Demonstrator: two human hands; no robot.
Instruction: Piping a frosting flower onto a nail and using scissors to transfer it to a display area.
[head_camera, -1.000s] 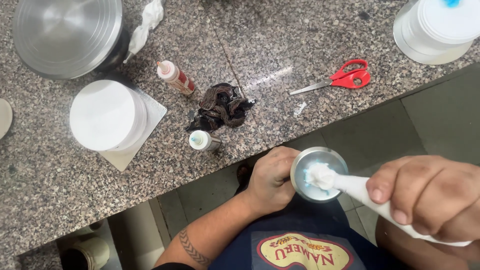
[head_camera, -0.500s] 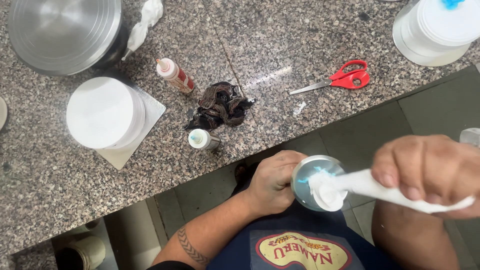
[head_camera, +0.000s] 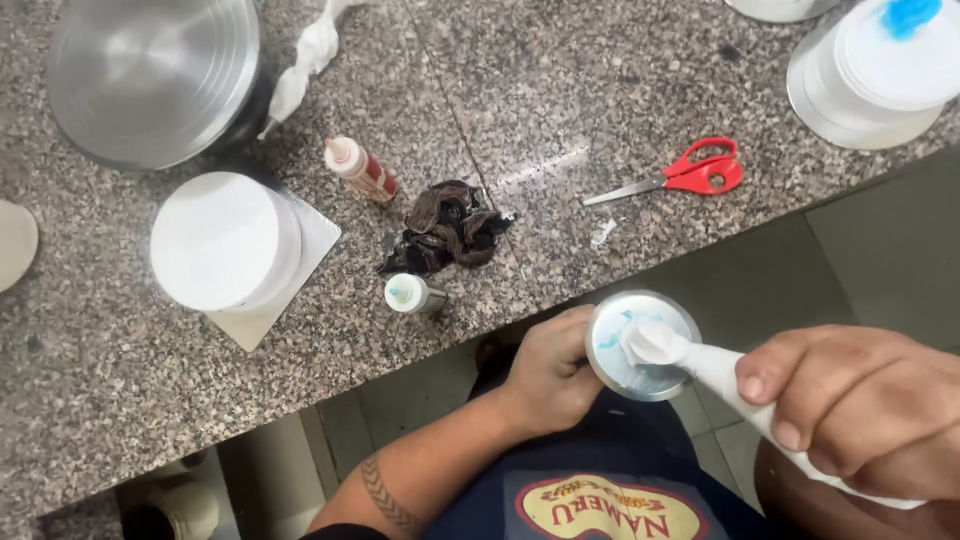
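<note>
**Glue tube meets round disc at the table's edge**

Here, nearest to me, the right hand has its grip wrapped tight round a white tube, whose nozzle touches a small round metal disc. The left hand pinches that disc by its rim, below the edge of the granite table. On the table, a small capped bottle lies by a dark crumpled cloth. Beyond it rest a white round stack, a red-labelled bottle and red scissors. Farthest back sits a metal pan.
</note>
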